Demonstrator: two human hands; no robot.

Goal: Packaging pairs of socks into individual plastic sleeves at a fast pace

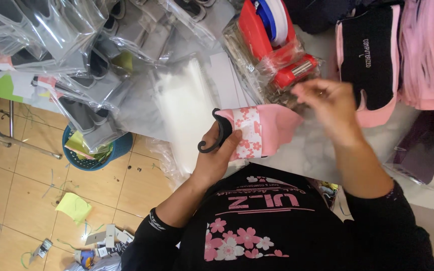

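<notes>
The white tabletop (322, 150) is full of things, and the biggest is a big heap of see-through plastic bags with dark socks inside (76, 55) at the far left. A stack of black and pink folded socks (370, 60) sits at the far right, and a red tape holder (272, 40) stands between them. In the middle, the pink folded sock with a white flower band (259, 131) is up in the air just above the tabletop edge, close to the person's body. It lies long ways from left to right, and its plain pink end points right. The small black plastic hook (216, 134) is already on its left end, so that part looks done. The sock is not in a bag yet. The left hand (217, 155) is closed around the hook end of the sock. The right hand (325, 108) is half open near the plain end, and I cannot tell if it holds something.
</notes>
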